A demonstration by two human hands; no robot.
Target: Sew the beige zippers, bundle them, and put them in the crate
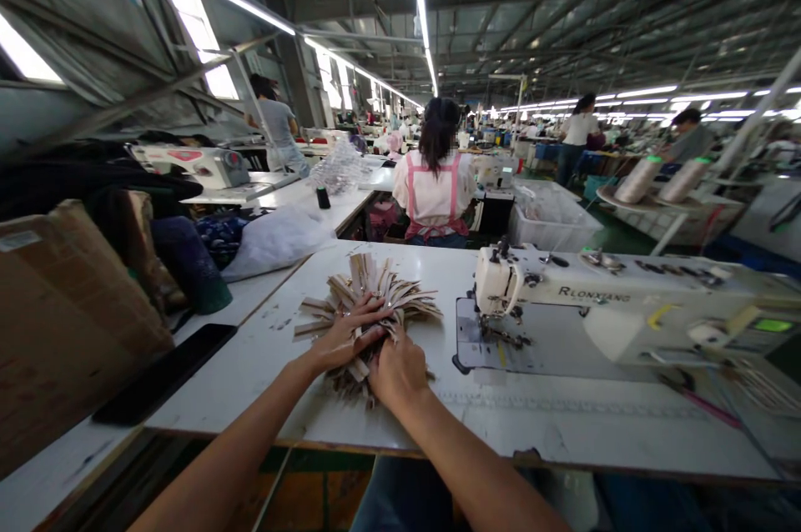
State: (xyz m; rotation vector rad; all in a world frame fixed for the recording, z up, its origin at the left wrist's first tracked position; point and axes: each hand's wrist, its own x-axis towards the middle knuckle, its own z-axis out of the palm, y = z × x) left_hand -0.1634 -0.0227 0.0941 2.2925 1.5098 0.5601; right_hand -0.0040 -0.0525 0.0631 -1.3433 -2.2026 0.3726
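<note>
Cardboard (pixel 75 290) stands at the far left, a box with creased brown sides and a pale label near its top corner. Just beside it, a dark blue and green roll (pixel 188 265) leans at a tilt, and below that lies a flat black object (pixel 166 373). Farther back sits a white sewing machine (pixel 206 167) with a red marking. Next comes a translucent white bag (pixel 279 236), slumped and full, with a dark thread spool (pixel 322 198) upright behind it.

On the white surface (pixel 244 399), left of the large sewing machine, a loose pile of beige and brown strips (pixel 356 278) radiates outward in many directions. The left hand (pixel 341 340) lies across its top, fingers spread and reaching over the middle toward the right. The right hand (pixel 401 365) presses in from the near right side, its fingers curled among the strips; their tips are hidden, so whether they pinch any cannot be told.

Beyond the pile, a person (pixel 438 190) with pink straps sits facing away. To the right, a pale plastic bin (pixel 554 223) stands behind the large sewing machine (pixel 657 323), which is lettered "RLONXIANG". A ruler scale (pixel 563 405) runs along the surface in front of it. Two cones of thread (pixel 639 180) with green tops stand farther back, and a pink-handled tool (pixel 713 409) lies near the right edge.
</note>
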